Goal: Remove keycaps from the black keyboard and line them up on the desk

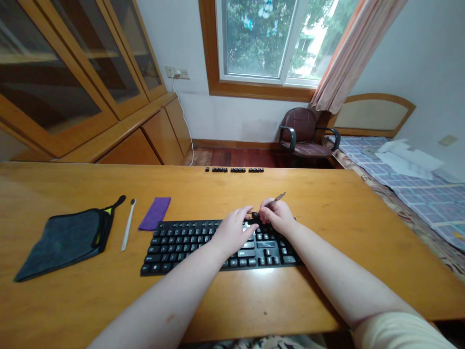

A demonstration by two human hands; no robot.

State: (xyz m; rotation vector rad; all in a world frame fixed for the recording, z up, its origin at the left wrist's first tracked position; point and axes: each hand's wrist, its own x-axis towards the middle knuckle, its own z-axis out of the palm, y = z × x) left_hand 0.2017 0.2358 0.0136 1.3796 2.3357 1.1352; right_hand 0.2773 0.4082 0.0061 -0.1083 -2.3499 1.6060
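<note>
A black keyboard (181, 247) lies flat on the desk in front of me. Over its upper right part is my left hand (232, 232), its thumb and fingers apart and resting at the keys. Close beside it, my right hand (278, 215) is closed around a slim, pen-like metal tool (279, 198), whose rear end points up and right. A small black piece (255, 214), perhaps a keycap, shows between the two hands at the keyboard's top edge. My fingers partly cover the keys there, and how the tool meets that piece is unclear.
Black keycaps (238, 170) stand in short rows along the desk's far edge. Left of the keyboard lie a purple cloth (155, 213), a white-handled brush (128, 225) and a dark grey cloth (69, 237). Beyond the desk are a chair (303, 131) and a bed (407, 165).
</note>
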